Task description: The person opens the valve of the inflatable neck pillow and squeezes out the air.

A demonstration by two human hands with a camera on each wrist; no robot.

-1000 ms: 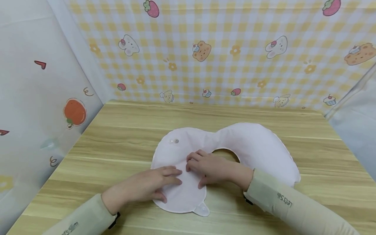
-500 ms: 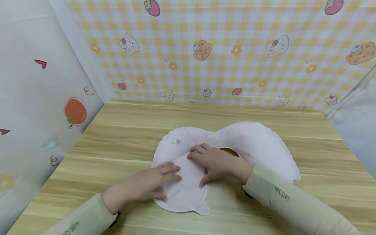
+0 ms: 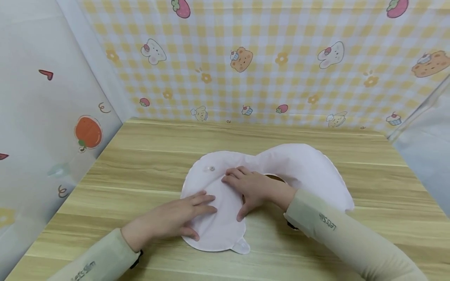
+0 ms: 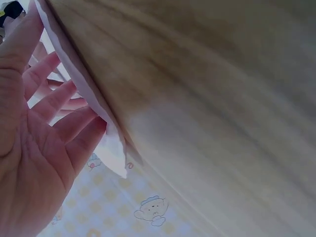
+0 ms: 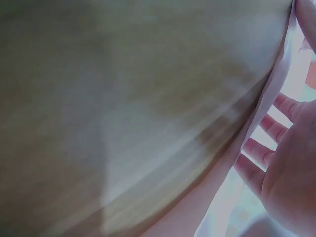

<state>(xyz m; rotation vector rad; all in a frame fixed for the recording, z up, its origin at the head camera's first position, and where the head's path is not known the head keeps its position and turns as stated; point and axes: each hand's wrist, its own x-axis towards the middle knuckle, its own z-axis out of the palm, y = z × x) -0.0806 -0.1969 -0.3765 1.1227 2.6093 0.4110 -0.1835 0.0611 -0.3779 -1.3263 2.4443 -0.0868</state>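
Note:
A pale pink inflatable U-shaped neck pillow point(image 3: 309, 171) lies on the wooden table in the head view. Its right lobe looks puffed up, while the left lobe is flatter and creased. My left hand point(image 3: 172, 218) rests on the outer side of the left lobe, fingers spread. On the inner side of that lobe, my right hand point(image 3: 254, 189) presses with bent, separated fingers, its thumb at the inner edge. A small clear valve point(image 3: 211, 168) sits near the lobe's top. Both wrist views show fingers touching the pillow point(image 4: 114, 148) near its edge.
The wooden table point(image 3: 154, 148) reaches back to a yellow checked cloth point(image 3: 281, 82) with cartoon prints. A white printed sheet point(image 3: 38, 109) stands on the left. A clear tab point(image 3: 241, 246) sticks out from the lower left lobe.
My right hand has slid slightly up and away on the left lobe, its fingers less curled. The pillow's right lobe has shifted a little left. My left hand stays almost in place.

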